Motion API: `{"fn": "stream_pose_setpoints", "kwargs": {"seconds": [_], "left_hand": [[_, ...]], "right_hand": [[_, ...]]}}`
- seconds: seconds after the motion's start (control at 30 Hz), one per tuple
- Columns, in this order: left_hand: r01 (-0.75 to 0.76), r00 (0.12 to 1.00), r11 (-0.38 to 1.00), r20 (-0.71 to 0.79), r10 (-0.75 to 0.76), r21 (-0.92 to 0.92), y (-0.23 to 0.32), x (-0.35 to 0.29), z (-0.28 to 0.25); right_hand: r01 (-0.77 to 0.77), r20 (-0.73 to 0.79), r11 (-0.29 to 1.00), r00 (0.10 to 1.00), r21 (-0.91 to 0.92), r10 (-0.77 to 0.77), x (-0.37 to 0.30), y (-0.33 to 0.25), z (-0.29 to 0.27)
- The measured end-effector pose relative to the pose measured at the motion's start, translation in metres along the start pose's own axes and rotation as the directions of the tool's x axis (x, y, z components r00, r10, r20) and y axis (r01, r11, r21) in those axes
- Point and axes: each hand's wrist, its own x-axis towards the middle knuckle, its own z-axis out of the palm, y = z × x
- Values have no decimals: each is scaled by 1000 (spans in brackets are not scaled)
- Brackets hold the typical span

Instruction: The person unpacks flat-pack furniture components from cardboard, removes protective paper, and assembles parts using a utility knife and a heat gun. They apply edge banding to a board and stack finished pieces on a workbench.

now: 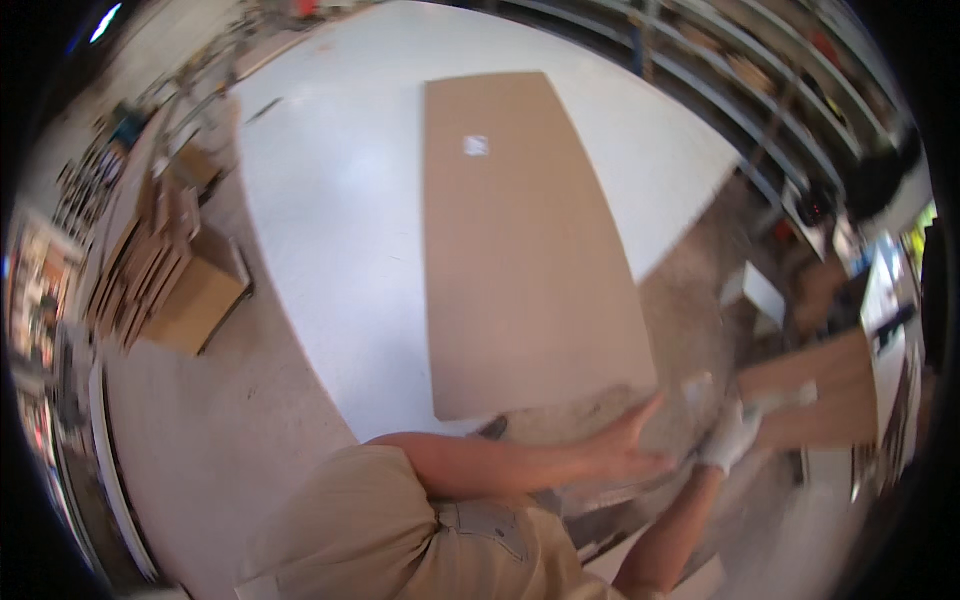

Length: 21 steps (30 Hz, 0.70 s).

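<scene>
My left hand (627, 447) is bare and stretched across toward the right, its thumb and fingers apart, with nothing in it. It is just off the near right corner of a long brown cardboard sheet (525, 260), which lies flat on a large white panel (330, 220) and has a small white label on it. In a white glove, my right hand (735, 438) is at the left edge of another brown cardboard piece (825, 390) on the right. Motion blurs its fingers, so whether it grips that cardboard cannot be made out.
Several brown cardboard boxes or folded pieces (185, 275) are stacked at the left. Metal shelving (720, 95) runs along the far right. A white box (755, 293) sits beyond the right-hand cardboard. Concrete floor (220, 430) borders the white panel.
</scene>
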Motion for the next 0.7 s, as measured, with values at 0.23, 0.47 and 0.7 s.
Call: {"fn": "stream_pose_setpoints", "kwargs": {"seconds": [0.23,0.47,0.7], "left_hand": [[398,733,917,594,-331,19,17,98,-48],[581,619,810,685,-384,-71,-11,66,-15],[320,809,927,453,-374,194,24,19,-117]], "right_hand": [[-195,80,959,980,208,182,-44,-78,32],[-239,81,891,971,386,225,-44,-22,3],[-388,118,749,914,536,389,-87,13,-81]]}}
